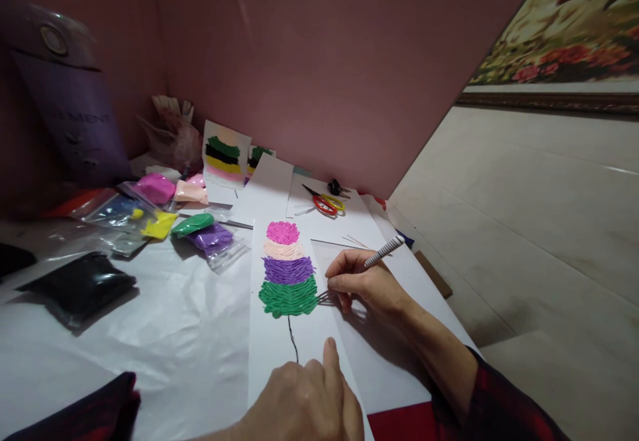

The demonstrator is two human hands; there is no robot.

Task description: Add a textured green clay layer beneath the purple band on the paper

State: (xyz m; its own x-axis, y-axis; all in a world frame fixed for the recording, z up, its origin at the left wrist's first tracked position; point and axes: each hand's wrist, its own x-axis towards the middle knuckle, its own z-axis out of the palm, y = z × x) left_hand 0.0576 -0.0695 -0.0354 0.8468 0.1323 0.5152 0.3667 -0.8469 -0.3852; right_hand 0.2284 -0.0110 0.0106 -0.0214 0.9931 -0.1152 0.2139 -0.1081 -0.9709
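Note:
My right hand (363, 280) is closed round a fork (383, 252) with a striped handle. The fork's tines touch the right edge of a green clay band (288, 296) on a white paper strip (269, 374). Above it are textured bands of purple clay (288, 270), pale peach clay (283, 249) and pink clay (283, 231). A dark drawn line (292, 338) runs down from the green. My left hand (309, 398) rests on the lower part of the strip, one finger stretched forward, the others bent and partly hidden; nothing shows in it.
Bagged clay lies at left: black (80, 289), purple (212, 238), green (193, 225), yellow (160, 224) and pink (156, 188). Scissors (324, 203) and keys (337, 188) lie on white sheets at the back. A colour-banded card (225, 155) leans near the pink wall (299, 62).

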